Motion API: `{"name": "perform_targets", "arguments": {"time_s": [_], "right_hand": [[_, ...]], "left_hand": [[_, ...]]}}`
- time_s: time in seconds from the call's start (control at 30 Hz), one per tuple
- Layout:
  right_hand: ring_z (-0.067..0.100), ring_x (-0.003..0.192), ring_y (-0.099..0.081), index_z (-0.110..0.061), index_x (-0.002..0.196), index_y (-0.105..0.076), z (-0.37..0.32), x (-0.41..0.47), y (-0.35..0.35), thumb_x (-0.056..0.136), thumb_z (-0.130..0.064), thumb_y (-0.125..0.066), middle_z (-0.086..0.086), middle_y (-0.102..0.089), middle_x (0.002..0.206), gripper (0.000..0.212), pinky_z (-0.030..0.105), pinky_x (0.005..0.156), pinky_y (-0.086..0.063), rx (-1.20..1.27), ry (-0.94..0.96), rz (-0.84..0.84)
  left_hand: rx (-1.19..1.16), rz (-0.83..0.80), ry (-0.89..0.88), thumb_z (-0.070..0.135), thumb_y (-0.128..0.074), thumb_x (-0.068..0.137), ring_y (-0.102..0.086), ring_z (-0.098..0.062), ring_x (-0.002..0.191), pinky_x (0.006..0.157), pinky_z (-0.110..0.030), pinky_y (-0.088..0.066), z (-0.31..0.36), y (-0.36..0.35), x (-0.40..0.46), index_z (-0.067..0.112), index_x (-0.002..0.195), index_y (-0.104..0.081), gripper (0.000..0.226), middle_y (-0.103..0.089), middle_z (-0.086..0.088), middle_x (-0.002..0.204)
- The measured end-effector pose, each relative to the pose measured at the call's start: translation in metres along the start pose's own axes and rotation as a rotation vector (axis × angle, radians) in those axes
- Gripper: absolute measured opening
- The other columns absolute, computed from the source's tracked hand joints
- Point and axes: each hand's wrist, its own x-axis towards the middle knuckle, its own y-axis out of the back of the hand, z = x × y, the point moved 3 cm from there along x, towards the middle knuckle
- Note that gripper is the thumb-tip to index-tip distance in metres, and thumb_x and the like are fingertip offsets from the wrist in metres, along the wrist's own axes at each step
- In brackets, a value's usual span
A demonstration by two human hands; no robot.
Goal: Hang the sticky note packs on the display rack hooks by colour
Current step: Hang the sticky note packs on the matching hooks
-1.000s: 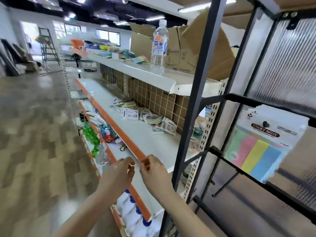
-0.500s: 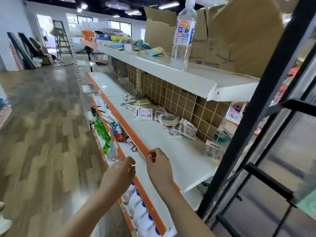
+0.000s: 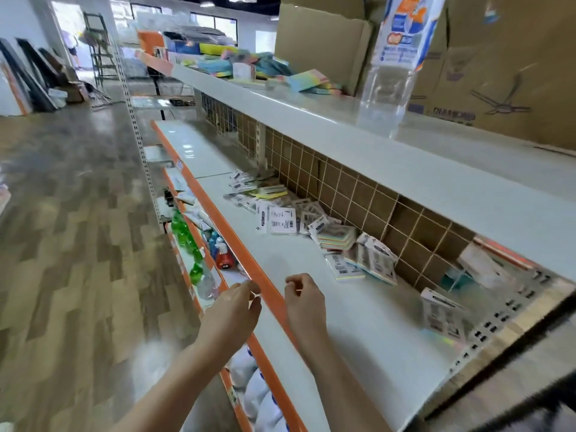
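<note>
On the middle shelf, sticky note packs lie scattered by the grid back; left hand and right hand hover loosely curled, empty, at the orange edge. Bottle stands above.

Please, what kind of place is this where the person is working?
Probably a shop, or a mock shop being stocked. Long white shelves with orange edge strips run down an aisle, sticky note packs lie loose on the middle shelf, and cardboard boxes stand on the top one.

sticky note packs on shelf
</note>
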Motion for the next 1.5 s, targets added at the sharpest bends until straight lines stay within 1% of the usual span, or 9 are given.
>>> {"name": "perform_targets", "arguments": {"time_s": [0.33,0.57,0.73,0.87,1.0,1.27,1.33,1.4,1.5], "right_hand": [[0.021,0.1,-0.06,-0.011,0.103,-0.063,0.008,0.06,-0.044,0.092,-0.01,-0.049,0.005,-0.066,0.105,0.018,0.024,0.081,-0.042,-0.077,0.006,-0.002],[0.024,0.106,-0.059,-0.01,0.108,-0.063,0.024,0.125,-0.051,0.092,-0.01,-0.048,0.007,-0.066,0.11,0.021,0.033,0.091,-0.044,-0.227,-0.05,0.098],[0.028,0.103,-0.061,-0.008,0.106,-0.064,0.023,0.168,-0.052,0.091,-0.008,-0.052,0.009,-0.067,0.107,0.019,0.032,0.083,-0.041,-0.282,-0.071,0.244],[0.031,0.102,-0.06,-0.01,0.109,-0.063,0.022,0.2,-0.05,0.091,-0.011,-0.052,0.011,-0.064,0.108,0.021,0.034,0.08,-0.044,-0.427,-0.101,0.278],[0.037,0.111,-0.053,-0.004,0.114,-0.061,0.03,0.22,-0.054,0.088,-0.01,-0.056,0.018,-0.057,0.116,0.028,0.042,0.094,-0.042,-0.704,-0.096,0.286],[0.039,0.142,-0.02,-0.003,0.147,-0.025,0.047,0.228,-0.051,0.093,-0.038,-0.051,0.024,-0.024,0.152,0.07,0.045,0.117,-0.017,-0.986,-0.331,0.265],[0.04,0.139,-0.03,0.001,0.141,-0.037,0.049,0.225,-0.054,0.087,-0.036,-0.062,0.026,-0.035,0.147,0.07,0.045,0.115,-0.022,-1.035,-0.326,0.271],[0.042,0.117,-0.056,0.006,0.116,-0.061,0.053,0.224,-0.059,0.066,-0.026,-0.082,0.028,-0.059,0.123,0.063,0.048,0.1,-0.044,-1.041,-0.312,0.294],[0.039,0.098,-0.065,0.005,0.096,-0.068,0.051,0.223,-0.065,0.051,-0.011,-0.085,0.023,-0.067,0.104,0.051,0.046,0.084,-0.054,-1.053,-0.28,0.348]], "left_hand": [[-0.081,0.011,-0.039,0.021,-0.047,0.095,-0.06,-0.014,0.103,0.084,-0.032,-0.052,-0.027,-0.008,0.073,0.023,0.118,-0.058,0.025,-0.063,0.005,0.116],[-0.139,-0.14,-0.231,0.02,-0.047,0.095,-0.056,-0.02,0.109,0.087,-0.031,-0.045,-0.018,-0.034,0.162,0.019,0.117,-0.056,0.024,-0.06,-0.001,0.115],[-0.167,-0.227,-0.337,0.019,-0.047,0.095,-0.052,-0.022,0.115,0.092,-0.035,-0.044,-0.022,-0.044,0.229,0.017,0.121,-0.054,0.027,-0.056,-0.004,0.123],[-0.123,-0.208,-0.427,0.015,-0.049,0.094,-0.044,-0.024,0.12,0.096,-0.033,-0.039,-0.022,-0.051,0.269,0.013,0.128,-0.049,0.034,-0.051,-0.009,0.127],[-0.125,-0.138,-0.483,0.013,-0.055,0.091,-0.036,-0.027,0.126,0.103,-0.032,-0.028,-0.022,-0.066,0.298,0.007,0.13,-0.047,0.04,-0.048,-0.011,0.131],[-0.057,-0.083,-0.559,0.028,-0.061,0.089,-0.026,-0.031,0.141,0.111,-0.045,-0.026,-0.039,-0.104,0.315,0.01,0.135,-0.045,0.052,-0.043,-0.01,0.144],[-0.06,-0.075,-0.583,0.029,-0.066,0.085,-0.031,-0.031,0.139,0.11,-0.046,-0.03,-0.043,-0.108,0.316,0.01,0.134,-0.047,0.055,-0.047,-0.01,0.141],[-0.061,-0.069,-0.612,0.025,-0.074,0.077,-0.041,-0.034,0.131,0.103,-0.048,-0.038,-0.043,-0.108,0.317,0.009,0.127,-0.052,0.056,-0.055,-0.011,0.131],[-0.056,-0.05,-0.654,0.023,-0.081,0.069,-0.052,-0.037,0.117,0.092,-0.048,-0.046,-0.042,-0.106,0.315,0.009,0.119,-0.057,0.058,-0.06,-0.014,0.118]]}}
